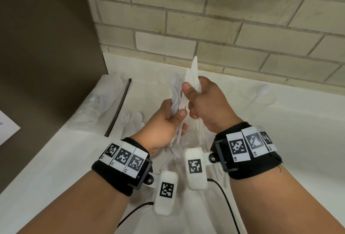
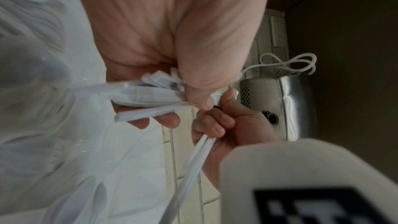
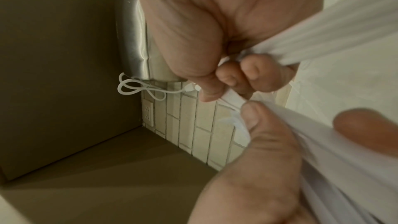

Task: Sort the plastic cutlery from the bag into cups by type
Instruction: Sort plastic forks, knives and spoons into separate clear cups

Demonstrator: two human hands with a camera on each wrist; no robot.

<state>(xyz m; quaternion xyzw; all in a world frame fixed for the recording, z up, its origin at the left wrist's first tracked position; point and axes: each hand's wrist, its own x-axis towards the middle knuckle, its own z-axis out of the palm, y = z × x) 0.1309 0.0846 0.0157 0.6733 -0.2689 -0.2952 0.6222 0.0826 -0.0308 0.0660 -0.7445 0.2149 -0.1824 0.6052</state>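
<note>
Head view: L hand [image 1: 164, 119] grips a mixed cutlery bundle [image 1: 176, 91], R hand [image 1: 207, 103] is fisted round a few knives [image 1: 194, 73], both above the white counter [image 1: 56, 168] w/ loose forks [image 1: 126, 119], a clear cup [image 1: 265, 93] far right. Only wrist views show a steel appliance [image 2: 288, 101] & white cord [image 2: 301, 64] by the tile wall. Brown panel [image 1: 46, 37] crowds left; room to the right.

Pale brick wall [image 1: 205, 22] — white counter [image 1: 56, 159]
</note>
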